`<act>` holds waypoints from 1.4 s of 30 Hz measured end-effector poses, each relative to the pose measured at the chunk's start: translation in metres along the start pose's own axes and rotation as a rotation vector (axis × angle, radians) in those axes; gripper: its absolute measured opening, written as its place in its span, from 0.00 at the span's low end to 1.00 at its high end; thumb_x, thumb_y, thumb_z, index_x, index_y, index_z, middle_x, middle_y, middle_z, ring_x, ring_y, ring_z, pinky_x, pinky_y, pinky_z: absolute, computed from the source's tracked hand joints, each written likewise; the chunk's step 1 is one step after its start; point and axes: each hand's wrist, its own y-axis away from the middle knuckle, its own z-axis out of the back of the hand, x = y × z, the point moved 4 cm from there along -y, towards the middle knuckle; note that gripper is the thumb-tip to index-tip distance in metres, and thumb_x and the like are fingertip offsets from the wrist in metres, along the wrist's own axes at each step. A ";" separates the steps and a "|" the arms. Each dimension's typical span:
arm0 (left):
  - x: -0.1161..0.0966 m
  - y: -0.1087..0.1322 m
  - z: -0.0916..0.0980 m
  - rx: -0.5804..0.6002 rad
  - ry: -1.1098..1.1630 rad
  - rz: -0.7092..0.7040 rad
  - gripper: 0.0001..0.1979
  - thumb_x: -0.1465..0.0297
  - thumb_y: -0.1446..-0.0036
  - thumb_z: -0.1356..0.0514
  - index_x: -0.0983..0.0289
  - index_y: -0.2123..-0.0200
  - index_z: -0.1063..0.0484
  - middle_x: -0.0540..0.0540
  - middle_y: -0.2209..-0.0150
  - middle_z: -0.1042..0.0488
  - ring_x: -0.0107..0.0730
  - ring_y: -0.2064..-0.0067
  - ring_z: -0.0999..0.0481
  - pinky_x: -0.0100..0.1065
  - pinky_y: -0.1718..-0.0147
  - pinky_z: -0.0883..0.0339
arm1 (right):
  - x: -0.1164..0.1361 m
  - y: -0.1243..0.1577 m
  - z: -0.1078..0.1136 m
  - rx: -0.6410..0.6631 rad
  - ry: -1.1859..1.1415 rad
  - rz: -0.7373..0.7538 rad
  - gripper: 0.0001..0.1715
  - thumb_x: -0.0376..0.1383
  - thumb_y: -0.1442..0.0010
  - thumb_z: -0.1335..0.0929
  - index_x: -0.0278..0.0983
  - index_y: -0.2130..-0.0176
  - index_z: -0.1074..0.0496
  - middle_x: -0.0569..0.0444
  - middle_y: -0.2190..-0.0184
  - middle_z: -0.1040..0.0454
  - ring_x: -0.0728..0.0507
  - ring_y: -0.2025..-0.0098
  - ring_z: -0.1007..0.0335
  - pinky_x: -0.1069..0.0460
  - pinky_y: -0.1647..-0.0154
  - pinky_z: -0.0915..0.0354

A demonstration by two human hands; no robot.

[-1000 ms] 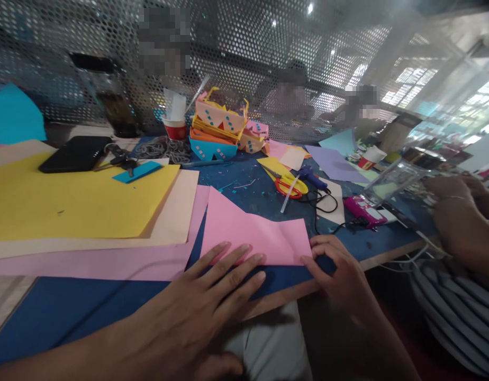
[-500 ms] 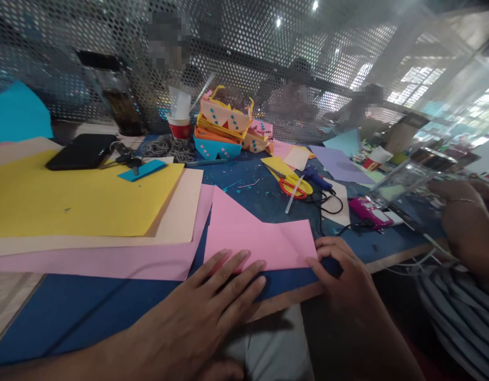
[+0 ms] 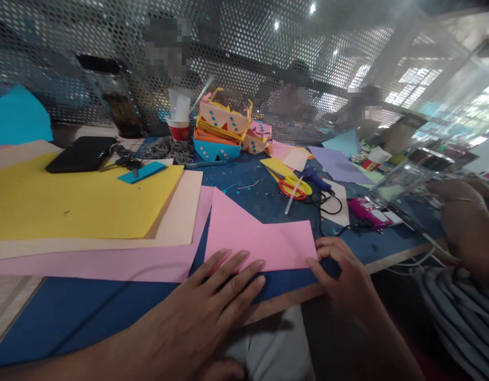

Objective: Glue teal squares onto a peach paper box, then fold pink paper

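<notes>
A folded sheet of pink paper (image 3: 264, 241) lies near the table's front edge, its left part rising to a tall point and its right part a lower strip. My left hand (image 3: 213, 296) rests flat on the paper's lower left edge, fingers stretched out and slightly spread. At the paper's right end, my right hand (image 3: 342, 270) pinches the lower corner between thumb and bent fingers. To the left, partly overlapping one another, are larger yellow (image 3: 89, 206), cream and pink sheets.
Beyond the paper lie scissors (image 3: 294, 186) with red and yellow handles and a blue glue gun (image 3: 318, 179). Decorated paper crafts (image 3: 220, 129), a red-and-white cup (image 3: 179, 128) and a black phone (image 3: 81, 154) stand farther back. Another person's arm (image 3: 469, 222) is at right.
</notes>
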 end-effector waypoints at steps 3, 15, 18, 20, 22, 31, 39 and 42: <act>-0.001 -0.001 0.002 -0.005 -0.002 -0.004 0.53 0.47 0.45 0.33 0.64 0.25 0.51 0.62 0.24 0.50 0.56 0.24 0.55 0.53 0.27 0.63 | 0.001 0.000 0.000 0.001 0.009 -0.003 0.08 0.39 0.35 0.30 0.41 0.67 0.30 0.48 0.55 0.25 0.39 0.52 0.26 0.44 0.50 0.32; 0.001 -0.001 0.004 -0.002 -0.019 -0.014 0.52 0.47 0.44 0.33 0.63 0.26 0.50 0.61 0.24 0.50 0.54 0.24 0.54 0.51 0.27 0.63 | 0.001 0.001 0.000 0.024 0.012 0.012 0.08 0.39 0.34 0.32 0.40 0.66 0.31 0.47 0.54 0.26 0.38 0.50 0.27 0.43 0.48 0.33; 0.001 -0.002 0.005 0.000 -0.021 -0.013 0.52 0.47 0.44 0.33 0.63 0.26 0.50 0.60 0.24 0.49 0.54 0.24 0.53 0.51 0.28 0.60 | 0.002 0.001 0.001 0.018 0.015 0.007 0.08 0.38 0.34 0.32 0.40 0.66 0.31 0.47 0.54 0.26 0.38 0.49 0.27 0.42 0.48 0.33; 0.001 -0.002 0.004 0.010 -0.009 -0.018 0.52 0.47 0.44 0.33 0.63 0.26 0.50 0.61 0.25 0.49 0.54 0.25 0.52 0.52 0.28 0.58 | 0.002 0.001 0.001 0.016 0.013 0.011 0.08 0.38 0.34 0.32 0.40 0.66 0.31 0.47 0.54 0.26 0.37 0.49 0.27 0.42 0.47 0.32; 0.001 -0.002 0.003 0.014 -0.002 -0.022 0.51 0.46 0.43 0.34 0.63 0.26 0.50 0.61 0.25 0.49 0.54 0.25 0.52 0.52 0.28 0.58 | 0.002 0.001 0.001 0.017 0.016 0.011 0.08 0.38 0.34 0.32 0.40 0.67 0.31 0.47 0.54 0.26 0.37 0.49 0.27 0.42 0.47 0.32; 0.004 0.001 -0.003 0.034 0.029 -0.011 0.52 0.46 0.43 0.34 0.61 0.25 0.52 0.60 0.24 0.50 0.53 0.24 0.56 0.52 0.27 0.62 | 0.003 0.000 0.001 0.030 0.015 0.009 0.08 0.38 0.33 0.33 0.41 0.67 0.32 0.47 0.54 0.27 0.38 0.50 0.27 0.42 0.48 0.33; 0.004 -0.002 -0.006 0.061 0.039 0.000 0.54 0.47 0.44 0.34 0.61 0.24 0.56 0.60 0.24 0.49 0.54 0.24 0.55 0.53 0.27 0.61 | 0.004 -0.001 0.000 0.038 0.015 0.002 0.09 0.37 0.33 0.33 0.40 0.67 0.33 0.47 0.54 0.27 0.38 0.49 0.28 0.43 0.47 0.34; 0.004 -0.001 -0.006 0.065 0.027 0.004 0.54 0.47 0.44 0.34 0.61 0.24 0.56 0.60 0.24 0.49 0.55 0.24 0.55 0.53 0.27 0.60 | 0.005 -0.001 0.000 0.034 0.024 0.006 0.09 0.37 0.34 0.33 0.41 0.67 0.34 0.48 0.54 0.27 0.38 0.49 0.28 0.43 0.47 0.34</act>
